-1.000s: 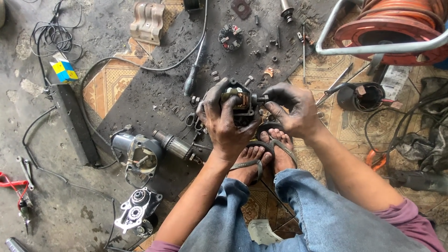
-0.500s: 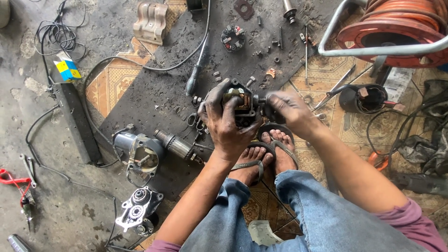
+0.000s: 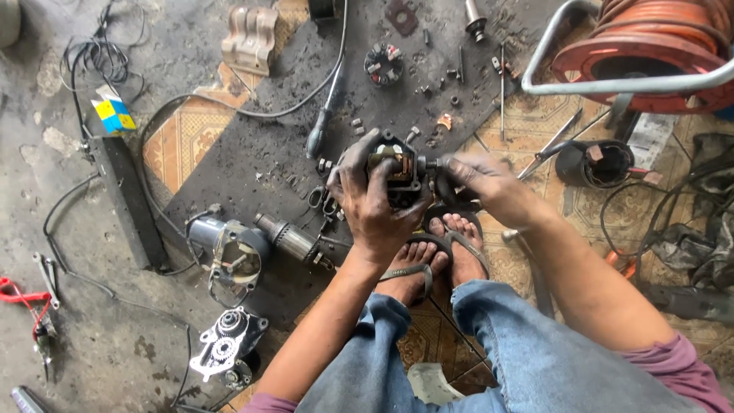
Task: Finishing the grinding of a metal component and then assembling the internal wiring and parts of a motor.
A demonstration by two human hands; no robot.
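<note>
A person squats on a grimy concrete floor, feet in sandals on a patterned tile patch partly covered by a black mat. The left hand, blackened with grease, is wrapped around a small motor part held just above the feet, near the middle of the view. The right hand, at 3 o'clock of the part, pinches something thin at its side; what exactly cannot be told. On the mat at 8 o'clock lie a rotor and a grey housing, with a gear plate further down. Screws and a brush ring scatter toward 12 o'clock. An orange cable reel fills 1 o'clock, a black cup sits at 3 o'clock, and a power strip lies at 9 o'clock.
</note>
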